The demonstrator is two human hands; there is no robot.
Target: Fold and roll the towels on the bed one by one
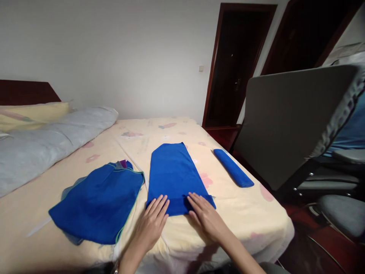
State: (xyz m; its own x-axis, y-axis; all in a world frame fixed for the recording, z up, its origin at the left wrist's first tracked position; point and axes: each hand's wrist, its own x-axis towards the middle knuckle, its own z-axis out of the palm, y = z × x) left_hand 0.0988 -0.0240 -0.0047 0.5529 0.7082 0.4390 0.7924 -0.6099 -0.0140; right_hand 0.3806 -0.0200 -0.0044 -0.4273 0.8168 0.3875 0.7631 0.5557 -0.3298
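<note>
A blue cloth (175, 171) lies flat on the bed, its near edge turned over into a folded band. On the left end of that band rests my left hand (152, 220), palm down with fingers stretched out. My right hand (205, 215) lies flat in the same way on the band's right part. To the left is a loose pile of blue cloths (97, 201) with green edging and a small purple patch at its top. A narrow folded blue cloth (234, 168) sits by the bed's right edge.
The bed (236, 220) has a pale yellow, pink-patterned sheet. A long grey bolster (57, 137) and a yellow pillow (37, 114) lie at the left. Beyond the right edge stand a large dark panel (288, 121) and a grey chair seat (342, 215). A dark door (236, 68) is behind.
</note>
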